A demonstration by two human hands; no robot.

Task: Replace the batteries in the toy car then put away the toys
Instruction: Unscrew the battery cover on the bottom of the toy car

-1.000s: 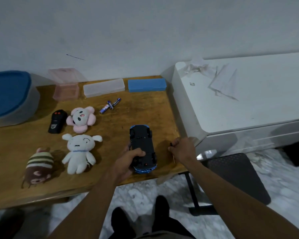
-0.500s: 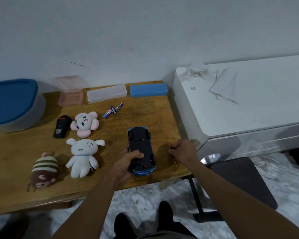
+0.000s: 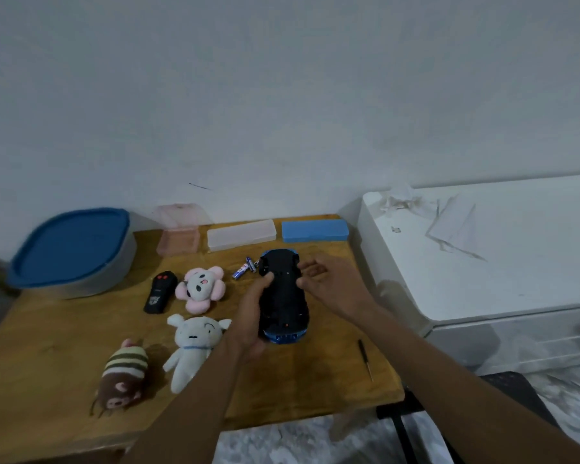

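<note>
- Left hand [image 3: 250,318] grips the toy car [image 3: 283,296] along its side, underside up, above the table [image 3: 315,393]
- Right hand [image 3: 332,283] is loosely curled with nothing in it, thumb tip touching the car's far end
- Batteries [image 3: 244,269] lie just left of the car
- Screwdriver [image 3: 365,360] lies by the table's right edge

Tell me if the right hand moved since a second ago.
Yes. The right hand left the screwdriver near the front edge of the table and went farther back, to the toy car beside the batteries.
</note>
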